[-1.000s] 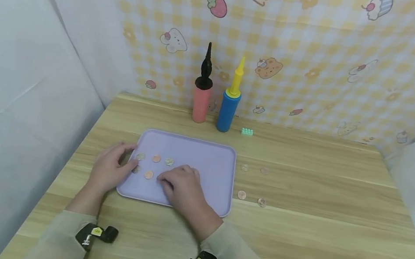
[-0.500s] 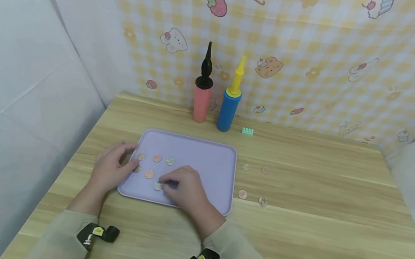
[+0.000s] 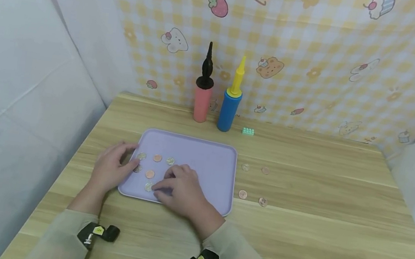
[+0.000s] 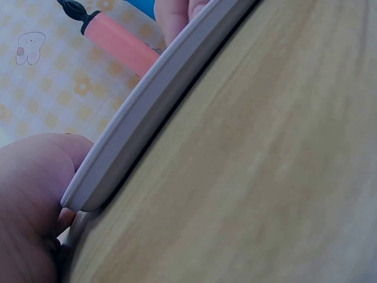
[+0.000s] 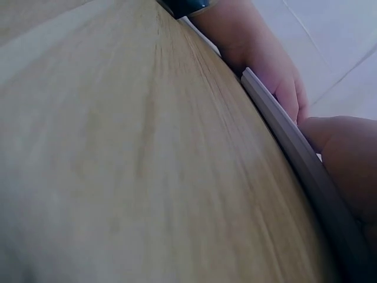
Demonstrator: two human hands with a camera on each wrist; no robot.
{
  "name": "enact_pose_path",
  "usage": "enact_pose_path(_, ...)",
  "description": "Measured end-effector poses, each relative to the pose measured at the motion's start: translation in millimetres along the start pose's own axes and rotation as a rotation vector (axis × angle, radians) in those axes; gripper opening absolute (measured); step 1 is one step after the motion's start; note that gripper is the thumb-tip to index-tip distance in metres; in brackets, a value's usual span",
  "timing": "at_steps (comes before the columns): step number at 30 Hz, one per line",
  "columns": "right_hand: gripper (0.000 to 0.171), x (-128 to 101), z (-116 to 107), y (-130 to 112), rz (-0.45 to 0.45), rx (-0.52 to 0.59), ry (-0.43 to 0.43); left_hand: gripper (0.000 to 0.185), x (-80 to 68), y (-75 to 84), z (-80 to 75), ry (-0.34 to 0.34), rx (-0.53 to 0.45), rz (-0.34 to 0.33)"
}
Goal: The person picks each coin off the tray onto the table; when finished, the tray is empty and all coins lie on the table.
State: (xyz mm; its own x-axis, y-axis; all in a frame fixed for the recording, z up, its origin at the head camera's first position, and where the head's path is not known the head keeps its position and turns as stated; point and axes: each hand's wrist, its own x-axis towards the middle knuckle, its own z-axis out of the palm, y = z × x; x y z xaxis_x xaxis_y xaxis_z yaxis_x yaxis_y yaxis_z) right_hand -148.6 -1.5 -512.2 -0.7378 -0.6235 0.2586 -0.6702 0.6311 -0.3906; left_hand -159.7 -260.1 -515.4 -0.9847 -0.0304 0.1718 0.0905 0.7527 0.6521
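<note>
The left hand (image 3: 112, 170) holds the left rim of a lilac tray (image 3: 209, 156), thumb over the edge and fingers around the outside, a gap left between thumb and forefinger. The right hand (image 3: 183, 191) is over the tray's near part, its fingers bent and the tips of thumb and forefinger close together at the right edge of a pale coin (image 3: 148, 186); whether they pinch it or only touch it, I cannot tell.

That coin lies flat near the tray's front edge. Just behind it is a copper coin (image 3: 150, 174), and to the left a darker coin (image 3: 137, 169) sits by the left thumb, partly hidden. Farther back, a row of three runs across: a silvery coin (image 3: 141, 156), a second copper coin (image 3: 157, 158) and another silvery coin (image 3: 170, 161).

Both forearms wear pale sleeves (image 3: 61, 237) with black wrist straps. Right of the tray, four loose coins (image 3: 242, 194) lie apart on the wooden desk (image 3: 315, 242). Behind the tray stand a pink pump (image 3: 201, 104) with a black nozzle and a blue pump (image 3: 228, 112) with a yellow one; a mint toy brick (image 3: 248, 131) lies beside the blue pump. A yellow checked cloth (image 3: 323, 44) hangs behind the desk.
</note>
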Motion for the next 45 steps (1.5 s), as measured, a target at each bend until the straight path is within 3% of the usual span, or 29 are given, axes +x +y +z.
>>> enact_pose_path(4, 0.01, 0.4, 0.2, -0.7, 0.032, 0.027, 0.051, 0.045, 0.1, 1.1, -0.5, -0.008, 0.0, -0.011)
enact_pose_path(10, 0.023, 1.1, -0.3, -0.2, 0.073, 0.04, 0.1, 0.045, -0.3, 3.8, -1.2, -0.012, -0.002, -0.023)
enact_pose_path(15, 0.026, 1.7, -1.0, -1.2, 0.127, 0.049, 0.068, 0.045, -1.0, 4.8, -1.7, -0.014, -0.003, -0.028)
enact_pose_path(24, 0.021, 2.5, -7.2, -7.3, 0.207, 0.069, -0.063, 0.045, -0.3, 4.4, -1.2, -0.017, 0.003, -0.034)
enact_pose_path(29, 0.02, 2.4, -5.4, -4.8, 0.172, 0.091, -0.063, 0.045, -0.2, 3.3, -0.8, -0.019, 0.004, -0.036)
enact_pose_path(38, 0.009, 1.4, -3.9, -1.9, -0.014, 0.175, -0.013, 0.044, -0.8, 2.1, -0.2, -0.007, 0.004, -0.024)
enact_pose_path(45, 0.017, -1.1, -3.1, -0.1, -0.042, 0.239, 0.048, 0.044, -1.0, 1.9, 0.5, 0.006, 0.002, -0.012)
